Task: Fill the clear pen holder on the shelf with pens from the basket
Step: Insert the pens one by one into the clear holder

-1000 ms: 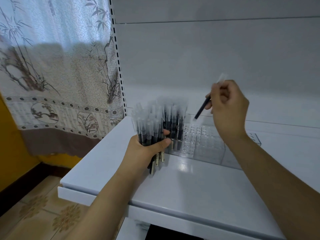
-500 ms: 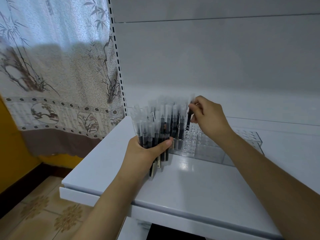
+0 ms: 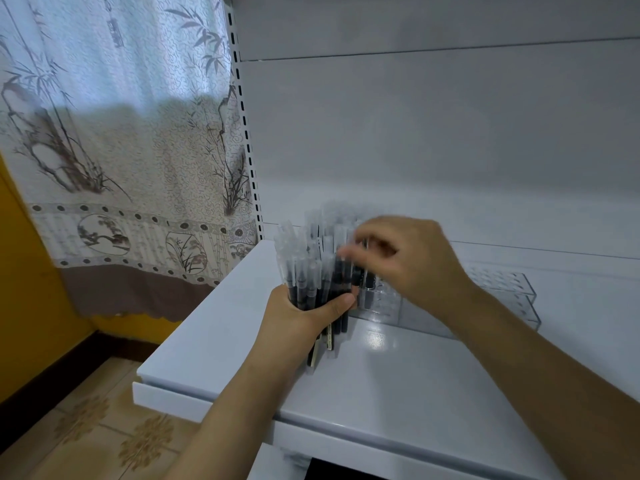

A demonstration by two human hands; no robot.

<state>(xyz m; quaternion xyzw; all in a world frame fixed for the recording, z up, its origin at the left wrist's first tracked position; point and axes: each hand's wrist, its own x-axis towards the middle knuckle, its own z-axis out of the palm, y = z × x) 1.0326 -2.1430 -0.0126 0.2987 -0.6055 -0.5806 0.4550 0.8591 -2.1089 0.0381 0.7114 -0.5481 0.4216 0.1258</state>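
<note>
A white shelf runs out from a white back panel, with a slotted upright at its left edge; a curtain printed with bamboo hangs at about nine o'clock, in front of a yellow wall, and a patterned tile floor shows at seven o'clock.

The clear pen holder stands on the shelf near the back panel, at about three o'clock from the bundle of pens. It is a long see-through block with rows of small holes in its top. Its left end holds several pens upright; the right part shows bare holes. How many pens stand in it cannot be told, because motion blur and the hands cover that end.

The bundle of pens is a thick sheaf of slim dark barrels with frosted clear caps pointing up. Their lower ends stick out below the fist, near the shelf top.

The left hand is closed round the bundle, thumb wrapped across the front. The right hand hovers over the holder's left end, its fingers curled and blurred at the cap tops; whether they pinch a pen cannot be told.
</note>
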